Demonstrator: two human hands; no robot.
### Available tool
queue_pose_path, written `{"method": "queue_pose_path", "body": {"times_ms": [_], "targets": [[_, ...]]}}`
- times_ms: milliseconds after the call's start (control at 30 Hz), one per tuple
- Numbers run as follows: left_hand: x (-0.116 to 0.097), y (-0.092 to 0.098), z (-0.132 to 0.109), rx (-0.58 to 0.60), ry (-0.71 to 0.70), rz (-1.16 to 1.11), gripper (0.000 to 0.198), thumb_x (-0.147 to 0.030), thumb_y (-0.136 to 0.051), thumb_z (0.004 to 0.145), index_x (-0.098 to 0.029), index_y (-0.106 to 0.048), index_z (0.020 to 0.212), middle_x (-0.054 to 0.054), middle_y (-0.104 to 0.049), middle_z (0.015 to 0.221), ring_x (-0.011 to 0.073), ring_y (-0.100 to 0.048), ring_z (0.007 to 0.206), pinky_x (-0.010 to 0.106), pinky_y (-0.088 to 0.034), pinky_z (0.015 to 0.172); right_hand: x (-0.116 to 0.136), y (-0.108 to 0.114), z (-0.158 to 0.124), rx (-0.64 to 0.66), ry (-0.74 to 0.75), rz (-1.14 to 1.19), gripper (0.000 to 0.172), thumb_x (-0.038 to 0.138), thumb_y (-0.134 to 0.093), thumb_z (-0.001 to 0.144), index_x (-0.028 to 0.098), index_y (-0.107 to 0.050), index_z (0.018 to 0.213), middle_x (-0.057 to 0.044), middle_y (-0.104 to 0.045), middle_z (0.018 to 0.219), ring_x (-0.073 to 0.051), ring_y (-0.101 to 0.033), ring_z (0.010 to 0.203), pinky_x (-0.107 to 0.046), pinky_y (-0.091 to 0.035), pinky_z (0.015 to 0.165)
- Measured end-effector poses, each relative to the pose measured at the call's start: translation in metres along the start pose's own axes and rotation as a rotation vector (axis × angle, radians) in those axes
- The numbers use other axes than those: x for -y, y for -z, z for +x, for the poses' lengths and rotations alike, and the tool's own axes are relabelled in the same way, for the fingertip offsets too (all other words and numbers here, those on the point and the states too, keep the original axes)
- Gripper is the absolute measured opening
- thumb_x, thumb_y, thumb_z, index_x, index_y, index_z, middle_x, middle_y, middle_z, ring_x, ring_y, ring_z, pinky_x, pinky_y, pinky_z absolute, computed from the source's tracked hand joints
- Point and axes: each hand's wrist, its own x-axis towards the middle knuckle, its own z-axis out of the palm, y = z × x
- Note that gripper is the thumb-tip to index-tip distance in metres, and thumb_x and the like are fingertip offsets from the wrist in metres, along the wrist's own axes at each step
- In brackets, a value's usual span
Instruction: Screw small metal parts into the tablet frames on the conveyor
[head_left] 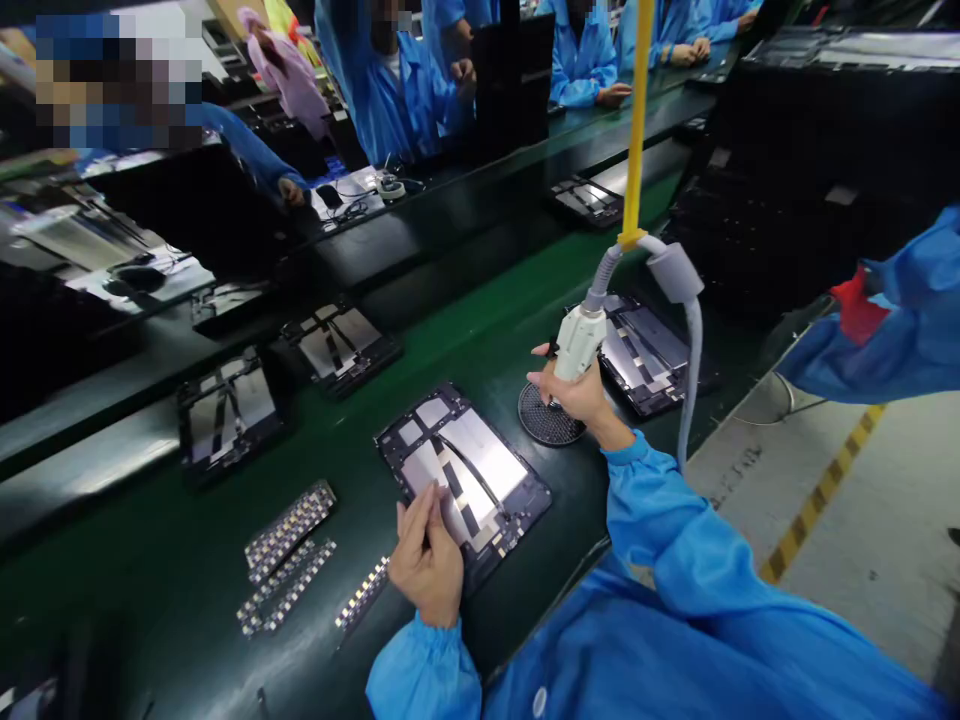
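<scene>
An opened tablet (501,455) lies in front of me, its silvery battery and black flex cables exposed. Over its lower left edge is my left hand (427,555), fingertips pinched together; whatever they hold, if anything, is too small to make out. My right hand (576,390) grips a white corded electric screwdriver (580,343), upright to the right of the tablet. Its tip is hidden behind the hand. Just under that hand sits a round black dish (551,415) with a dotted surface. A strip of small chequered parts (363,592) lies left of my left hand.
More opened tablets lie along the green bench (420,345), including one tablet (649,350) right of the screwdriver. Several chequered strips (291,530) are stacked at left. A yellow strap (637,120) and grey cable (694,370) hang by my right hand. People in blue work opposite.
</scene>
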Motion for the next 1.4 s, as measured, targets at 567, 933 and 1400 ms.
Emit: {"method": "queue_pose_path", "body": {"times_ms": [567,933,1400], "targets": [[-0.006,0.008,0.013,-0.051,-0.006,0.077,0.015,-0.030,-0.069,0.078,-0.019,-0.072,0.086,0.003,-0.071,0.082,0.0171,-0.067,0.079,0.031,-0.054,0.079,-0.004,-0.007,-0.023,0.100,-0.091,-0.016,0.035,0.033,-0.076,0.069,0.016,-0.059,0.095,0.008,-0.055,0.045,-0.012,-0.052,0.040,-0.028,-0.048,0.049],[0.002,0.059,0.019,-0.016,0.448,-0.062,0.032,-0.038,-0.078,0.063,-0.015,-0.069,0.084,0.004,-0.072,0.070,0.0189,-0.071,0.066,0.028,-0.058,0.064,0.008,-0.011,-0.028,0.119,-0.043,-0.103,0.029,0.038,-0.076,0.071,0.021,-0.058,0.085,0.007,-0.053,0.044,-0.013,-0.051,0.039,-0.031,-0.047,0.045],[0.024,0.027,0.077,0.341,0.502,-0.171,0.015,-0.030,-0.072,0.068,-0.016,-0.071,0.073,0.005,-0.071,0.068,0.0161,-0.066,0.066,0.024,-0.053,0.057,0.046,-0.073,-0.037,0.306,0.053,0.054,0.039,0.031,-0.071,0.080,0.023,-0.049,0.112,0.010,-0.053,0.050,-0.012,-0.053,0.042,-0.030,-0.047,0.047]]}}
